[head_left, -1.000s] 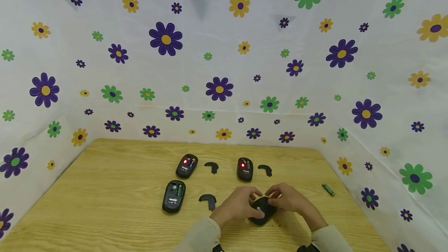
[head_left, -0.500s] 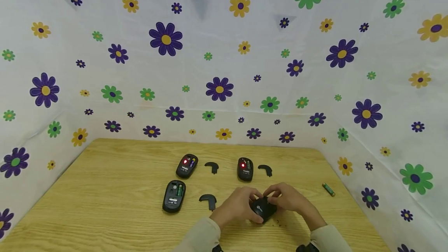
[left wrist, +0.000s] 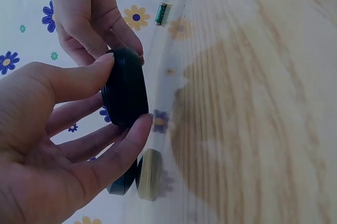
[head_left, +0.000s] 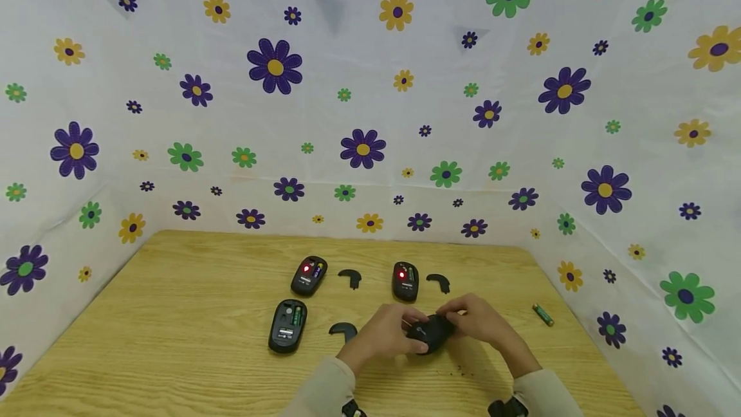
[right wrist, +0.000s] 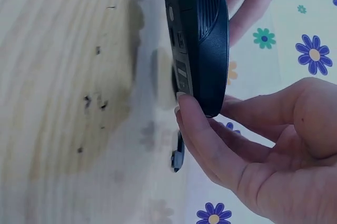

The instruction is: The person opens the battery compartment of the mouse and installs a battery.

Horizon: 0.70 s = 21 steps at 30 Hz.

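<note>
A black computer mouse (head_left: 433, 333) is held up off the table, label side partly visible in the right wrist view. My left hand (head_left: 384, 334) grips one end, thumb on one side and fingers on the other, as the left wrist view also shows. At the opposite end my right hand (head_left: 477, 322) pinches the mouse (right wrist: 202, 45) between thumb and fingers. Most of its underside is hidden in the head view. Close to my left hand lies a dark curved battery cover (head_left: 344, 330), partly covered by the wrist.
Three overturned mice (head_left: 309, 275) lie with battery bays uncovered; two glow red. Two more curved covers (head_left: 350, 277) lie beside the back mice. A green battery (head_left: 543, 315) is at the right. Dark crumbs (head_left: 460, 370) dot the wooden table (head_left: 173, 340). Flowered cloth (head_left: 370, 114) surrounds it.
Both hands have raised the mouse a little and moved it away from the body, tilting it. The crumbs beneath now show more fully. Everything else on the table stays put.
</note>
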Each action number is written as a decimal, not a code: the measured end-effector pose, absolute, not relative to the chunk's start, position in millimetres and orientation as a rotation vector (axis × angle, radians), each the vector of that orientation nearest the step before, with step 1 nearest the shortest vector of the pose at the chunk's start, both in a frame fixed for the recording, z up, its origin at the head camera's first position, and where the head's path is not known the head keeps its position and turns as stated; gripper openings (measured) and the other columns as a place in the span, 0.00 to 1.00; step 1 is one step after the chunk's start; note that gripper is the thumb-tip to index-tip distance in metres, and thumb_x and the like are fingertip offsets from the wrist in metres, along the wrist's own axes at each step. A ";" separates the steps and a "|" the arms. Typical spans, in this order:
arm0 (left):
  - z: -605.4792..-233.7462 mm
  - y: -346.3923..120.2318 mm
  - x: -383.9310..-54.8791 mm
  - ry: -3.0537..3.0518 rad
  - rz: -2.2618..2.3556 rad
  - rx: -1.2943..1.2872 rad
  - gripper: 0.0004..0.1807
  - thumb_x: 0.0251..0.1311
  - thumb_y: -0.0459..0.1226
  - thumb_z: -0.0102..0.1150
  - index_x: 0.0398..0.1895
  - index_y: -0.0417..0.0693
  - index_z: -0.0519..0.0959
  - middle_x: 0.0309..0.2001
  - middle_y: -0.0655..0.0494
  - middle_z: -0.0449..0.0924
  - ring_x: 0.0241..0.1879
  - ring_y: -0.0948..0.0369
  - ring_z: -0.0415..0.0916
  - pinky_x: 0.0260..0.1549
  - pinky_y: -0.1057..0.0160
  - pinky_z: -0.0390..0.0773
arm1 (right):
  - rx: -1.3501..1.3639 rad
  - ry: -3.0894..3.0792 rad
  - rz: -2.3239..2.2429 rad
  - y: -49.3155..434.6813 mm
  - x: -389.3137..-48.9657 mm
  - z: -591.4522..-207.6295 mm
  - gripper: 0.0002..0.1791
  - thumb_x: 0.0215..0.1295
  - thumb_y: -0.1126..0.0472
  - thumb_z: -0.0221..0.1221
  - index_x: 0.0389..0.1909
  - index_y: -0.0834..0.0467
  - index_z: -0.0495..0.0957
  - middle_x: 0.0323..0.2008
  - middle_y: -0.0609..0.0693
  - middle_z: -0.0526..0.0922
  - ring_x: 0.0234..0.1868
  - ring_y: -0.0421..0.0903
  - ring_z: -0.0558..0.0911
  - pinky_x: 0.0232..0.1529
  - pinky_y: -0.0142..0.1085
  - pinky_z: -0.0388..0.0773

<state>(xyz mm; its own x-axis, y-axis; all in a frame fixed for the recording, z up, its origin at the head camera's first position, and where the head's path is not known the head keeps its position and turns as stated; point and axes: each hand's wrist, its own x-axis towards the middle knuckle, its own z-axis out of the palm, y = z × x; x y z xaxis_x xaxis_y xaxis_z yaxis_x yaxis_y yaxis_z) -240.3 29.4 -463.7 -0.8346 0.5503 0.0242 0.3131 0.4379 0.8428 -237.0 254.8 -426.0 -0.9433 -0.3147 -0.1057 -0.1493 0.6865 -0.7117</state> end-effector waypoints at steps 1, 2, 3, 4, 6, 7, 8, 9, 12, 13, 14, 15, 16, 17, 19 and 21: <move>-464.0 27.9 -240.9 2.428 1.365 0.748 0.23 0.55 0.37 0.78 0.56 0.50 0.86 0.53 0.51 0.87 0.51 0.57 0.85 0.50 0.64 0.86 | -0.392 2.658 -1.120 254.5 -237.8 -425.0 0.13 0.73 0.73 0.53 0.50 0.70 0.85 0.52 0.69 0.85 0.49 0.57 0.88 0.42 0.47 0.91; -464.0 26.4 -241.2 2.414 1.383 0.741 0.23 0.55 0.36 0.78 0.56 0.49 0.86 0.54 0.50 0.87 0.51 0.56 0.86 0.50 0.64 0.87 | -0.403 2.636 -1.138 254.0 -238.4 -423.9 0.13 0.73 0.73 0.53 0.50 0.71 0.84 0.51 0.70 0.85 0.48 0.57 0.88 0.42 0.47 0.91; -464.5 25.0 -241.9 2.403 1.398 0.734 0.22 0.56 0.36 0.77 0.56 0.50 0.86 0.54 0.50 0.87 0.50 0.56 0.86 0.49 0.63 0.87 | -0.416 2.620 -1.150 253.6 -239.1 -422.7 0.14 0.73 0.73 0.53 0.51 0.72 0.84 0.51 0.70 0.85 0.47 0.57 0.89 0.43 0.48 0.91; -465.1 23.8 -242.5 2.390 1.416 0.728 0.22 0.57 0.35 0.76 0.56 0.49 0.86 0.54 0.50 0.87 0.49 0.55 0.87 0.48 0.63 0.88 | -0.426 2.600 -1.166 253.1 -239.6 -421.9 0.14 0.74 0.73 0.52 0.51 0.73 0.83 0.51 0.71 0.84 0.47 0.57 0.89 0.43 0.48 0.91; -466.3 21.4 -243.8 2.366 1.454 0.705 0.21 0.57 0.35 0.76 0.56 0.50 0.86 0.55 0.50 0.86 0.48 0.55 0.87 0.47 0.62 0.89 | -0.446 2.586 -1.179 252.2 -240.9 -420.9 0.14 0.74 0.73 0.52 0.51 0.73 0.83 0.52 0.71 0.84 0.47 0.57 0.89 0.43 0.47 0.91; -466.7 19.8 -244.1 2.357 1.471 0.693 0.21 0.58 0.35 0.75 0.56 0.50 0.86 0.55 0.50 0.86 0.47 0.55 0.87 0.46 0.61 0.89 | -0.455 2.581 -1.188 251.3 -241.4 -420.6 0.14 0.74 0.73 0.51 0.52 0.73 0.83 0.52 0.71 0.84 0.47 0.57 0.89 0.43 0.46 0.91; -466.6 18.3 -244.3 2.346 1.490 0.673 0.21 0.58 0.35 0.75 0.56 0.51 0.86 0.55 0.50 0.86 0.46 0.55 0.88 0.44 0.60 0.89 | -0.455 2.580 -1.201 250.3 -241.8 -420.5 0.15 0.74 0.73 0.51 0.52 0.73 0.83 0.52 0.71 0.84 0.47 0.56 0.89 0.44 0.45 0.91; -466.3 16.7 -244.5 2.335 1.508 0.662 0.21 0.58 0.35 0.75 0.57 0.51 0.86 0.55 0.50 0.86 0.46 0.54 0.88 0.44 0.59 0.90 | -0.465 2.587 -1.209 249.4 -242.3 -420.6 0.15 0.74 0.73 0.50 0.52 0.73 0.82 0.52 0.70 0.84 0.47 0.55 0.88 0.44 0.44 0.91; -463.4 11.0 -244.1 2.304 1.553 0.644 0.21 0.61 0.34 0.73 0.58 0.51 0.85 0.55 0.49 0.85 0.48 0.51 0.87 0.44 0.56 0.90 | -0.487 2.591 -1.267 246.8 -243.1 -420.1 0.16 0.73 0.75 0.48 0.53 0.75 0.81 0.52 0.71 0.84 0.45 0.53 0.88 0.44 0.44 0.90; -462.8 9.0 -243.9 2.278 1.577 0.643 0.21 0.62 0.34 0.72 0.59 0.51 0.84 0.56 0.48 0.84 0.49 0.50 0.86 0.44 0.54 0.90 | -0.495 2.601 -1.276 245.7 -243.1 -418.7 0.16 0.73 0.75 0.49 0.54 0.75 0.81 0.52 0.71 0.84 0.44 0.52 0.87 0.43 0.44 0.90; -462.8 7.0 -244.1 2.251 1.602 0.644 0.21 0.63 0.34 0.70 0.60 0.51 0.84 0.57 0.47 0.83 0.50 0.48 0.86 0.44 0.53 0.90 | -0.503 2.611 -1.282 244.7 -242.9 -417.3 0.16 0.72 0.75 0.50 0.54 0.75 0.81 0.52 0.71 0.84 0.43 0.52 0.87 0.43 0.44 0.90; -462.8 5.1 -244.2 2.224 1.625 0.648 0.21 0.64 0.33 0.69 0.61 0.51 0.83 0.58 0.46 0.83 0.51 0.48 0.86 0.44 0.52 0.90 | -0.518 2.613 -1.286 244.2 -243.1 -416.1 0.16 0.72 0.75 0.50 0.54 0.75 0.81 0.51 0.71 0.84 0.42 0.52 0.87 0.43 0.46 0.90; -462.9 3.1 -244.1 2.195 1.647 0.649 0.21 0.66 0.33 0.68 0.61 0.52 0.83 0.58 0.45 0.82 0.51 0.47 0.86 0.44 0.51 0.90 | -0.524 2.608 -1.294 243.5 -243.2 -415.1 0.16 0.72 0.75 0.51 0.55 0.75 0.80 0.51 0.71 0.84 0.42 0.53 0.88 0.44 0.48 0.89; -463.5 1.3 -244.5 2.157 1.675 0.648 0.21 0.66 0.33 0.67 0.62 0.52 0.82 0.59 0.45 0.82 0.52 0.47 0.86 0.44 0.50 0.90 | -0.528 2.604 -1.298 242.8 -243.7 -414.1 0.16 0.71 0.75 0.52 0.55 0.74 0.80 0.51 0.70 0.84 0.43 0.53 0.88 0.45 0.49 0.89; -463.7 -2.2 -245.0 2.081 1.728 0.638 0.21 0.68 0.32 0.65 0.64 0.51 0.81 0.60 0.44 0.81 0.52 0.48 0.86 0.44 0.49 0.91 | -0.540 2.599 -1.294 241.6 -245.2 -413.3 0.15 0.71 0.74 0.55 0.56 0.73 0.81 0.51 0.69 0.84 0.45 0.55 0.89 0.47 0.51 0.89; -463.0 -5.5 -245.5 2.029 1.762 0.624 0.22 0.69 0.31 0.64 0.65 0.50 0.80 0.60 0.43 0.80 0.51 0.50 0.86 0.45 0.49 0.90 | -0.564 2.595 -1.289 241.3 -247.8 -414.1 0.15 0.71 0.74 0.57 0.56 0.72 0.81 0.52 0.69 0.84 0.48 0.58 0.88 0.49 0.51 0.89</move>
<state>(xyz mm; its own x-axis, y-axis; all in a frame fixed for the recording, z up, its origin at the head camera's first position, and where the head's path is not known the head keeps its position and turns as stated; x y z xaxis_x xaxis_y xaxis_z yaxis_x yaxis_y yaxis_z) -245.5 -5.5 -463.0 -0.8293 0.5588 0.0038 0.0820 0.1151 0.9900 -247.8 241.3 -414.1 -0.9097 -0.4153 -0.0006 -0.2504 0.5497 -0.7970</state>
